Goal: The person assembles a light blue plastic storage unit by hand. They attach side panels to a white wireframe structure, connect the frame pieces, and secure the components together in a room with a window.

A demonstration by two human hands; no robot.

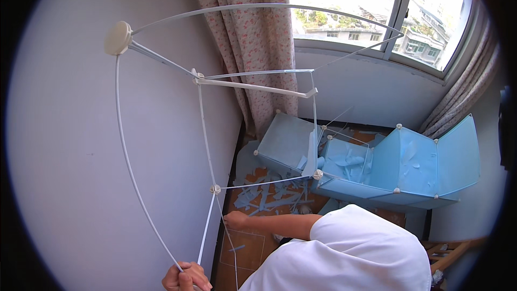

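Observation:
A frame of thin white rods joined by round white connectors (117, 37) stands against the left wall. My left hand (186, 277) is at the bottom edge, closed around the lower ends of a curved rod and a straight rod. My right hand (236, 220), reaching left from a white short sleeve (344, 248), is closed on a thin rod just below a lower connector (215, 188). Another connector (318, 174) links the frame to a partly built cabinet of light blue panels (398, 167).
Several loose blue strips (269, 198) lie on the brown tiled floor. A flowered curtain (253, 48) hangs in the corner beside a window (366, 5). The pale wall (64, 156) is close on the left. Wooden slats (447, 250) show at the lower right.

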